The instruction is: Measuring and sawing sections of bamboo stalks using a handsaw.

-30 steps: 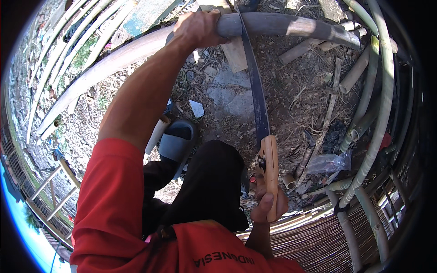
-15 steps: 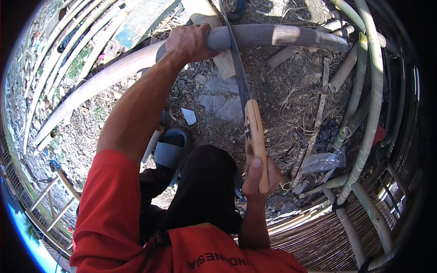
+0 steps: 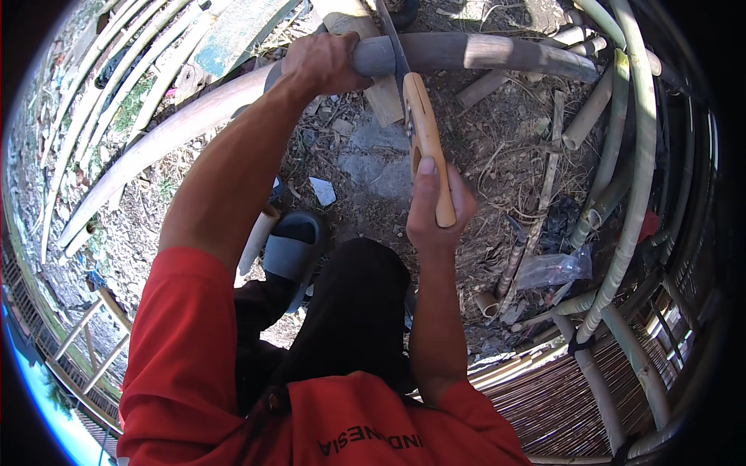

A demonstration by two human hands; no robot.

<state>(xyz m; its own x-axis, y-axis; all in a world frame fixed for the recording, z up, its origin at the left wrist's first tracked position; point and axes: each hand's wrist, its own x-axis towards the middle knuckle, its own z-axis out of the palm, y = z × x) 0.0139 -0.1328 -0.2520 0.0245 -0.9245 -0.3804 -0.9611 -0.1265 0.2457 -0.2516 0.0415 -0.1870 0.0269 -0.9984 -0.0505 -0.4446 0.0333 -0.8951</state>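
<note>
Under my bent knee a grey slide sandal sits on the dirt, and a short cut tube of bamboo lies just beside it. A small pale scrap rests on the bare earth a little further out. Off to my right a crumpled clear plastic bag lies among dry twigs, near a stack of long green bamboo poles that curve along the edge. More pale poles lie to my left. Below them runs what looks like a woven split-bamboo panel.
</note>
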